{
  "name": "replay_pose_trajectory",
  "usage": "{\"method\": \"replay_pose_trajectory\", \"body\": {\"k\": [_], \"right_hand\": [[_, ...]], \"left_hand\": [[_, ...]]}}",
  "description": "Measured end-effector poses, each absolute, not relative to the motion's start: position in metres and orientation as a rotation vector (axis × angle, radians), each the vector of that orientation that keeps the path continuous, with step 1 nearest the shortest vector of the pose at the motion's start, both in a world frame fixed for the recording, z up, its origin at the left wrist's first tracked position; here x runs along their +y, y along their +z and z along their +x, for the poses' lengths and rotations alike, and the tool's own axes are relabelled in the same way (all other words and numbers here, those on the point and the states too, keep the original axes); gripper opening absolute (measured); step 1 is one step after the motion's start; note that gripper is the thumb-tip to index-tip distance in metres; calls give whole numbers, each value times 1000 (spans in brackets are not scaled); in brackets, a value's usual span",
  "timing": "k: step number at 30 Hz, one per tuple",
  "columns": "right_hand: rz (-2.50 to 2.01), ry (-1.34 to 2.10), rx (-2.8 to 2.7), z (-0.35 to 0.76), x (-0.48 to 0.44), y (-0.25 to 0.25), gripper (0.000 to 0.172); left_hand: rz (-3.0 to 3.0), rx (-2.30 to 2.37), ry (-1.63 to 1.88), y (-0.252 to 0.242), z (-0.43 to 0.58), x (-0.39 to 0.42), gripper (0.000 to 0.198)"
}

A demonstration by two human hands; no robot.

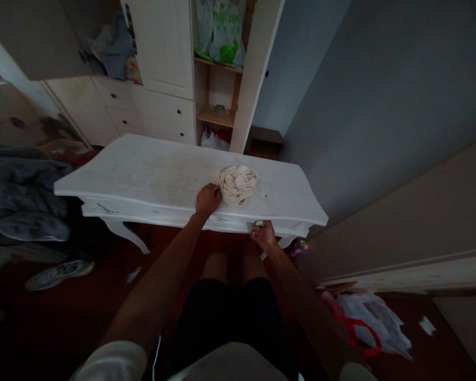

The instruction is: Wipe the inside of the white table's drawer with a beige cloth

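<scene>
A cream cloth, twisted and coiled into a round bundle, lies on the white table near its front edge. My left hand is at the bundle's left side, its fingers curled against the cloth's edge. My right hand is in front of the table's front board, palm turned up and fingers bent around a small white thing. What that white thing is, I cannot make out.
Behind the table stands a white wardrobe with doors open and plastic bags on its shelves. A grey wall rises on the right. Grey fabric and a shoe are at left; a white plastic bag lies on the floor at right.
</scene>
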State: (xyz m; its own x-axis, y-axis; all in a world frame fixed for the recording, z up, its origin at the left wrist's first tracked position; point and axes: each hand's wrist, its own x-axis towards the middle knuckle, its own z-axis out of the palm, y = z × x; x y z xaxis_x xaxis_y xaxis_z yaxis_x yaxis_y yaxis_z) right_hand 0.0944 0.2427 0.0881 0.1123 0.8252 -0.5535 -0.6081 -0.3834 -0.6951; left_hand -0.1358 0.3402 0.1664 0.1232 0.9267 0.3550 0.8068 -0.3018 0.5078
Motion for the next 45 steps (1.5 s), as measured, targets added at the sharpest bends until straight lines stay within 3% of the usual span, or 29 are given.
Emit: {"method": "replay_pose_trajectory", "body": {"k": [9, 14, 17, 19, 24, 27, 30, 37, 42, 45], "right_hand": [[-1427, 1725, -670, 117, 197, 119, 29], [-1289, 1506, -1207, 124, 199, 183, 29], [-1175, 1173, -1313, 118, 237, 221, 33], [-1201, 889, -1406, 106, 273, 237, 52], [-1486, 334, -2119, 52, 359, 242, 123], [-1700, 355, -2439, 25, 395, 230, 138], [-1741, 432, -2541, 16, 415, 220, 129], [-1701, 169, -2431, 28, 386, 215, 65], [-1512, 147, -2365, 46, 316, 205, 52], [-1405, 191, -2393, 59, 272, 199, 53]], "left_hand": [[2187, 1679, 982, 164, -137, 341, 27], [2169, 1584, 1049, 159, -140, 343, 25], [2129, 1479, 1059, 157, -143, 345, 27], [2090, 1444, 1055, 157, -144, 346, 29], [2023, 1395, 1058, 158, -146, 347, 28], [2012, 1356, 1056, 159, -148, 348, 24], [1981, 1363, 1089, 158, -149, 348, 23], [1627, 1360, 1418, 157, -151, 351, 22], [1554, 1327, 1430, 160, -150, 352, 9], [1517, 1272, 1443, 160, -150, 353, 12]]}}
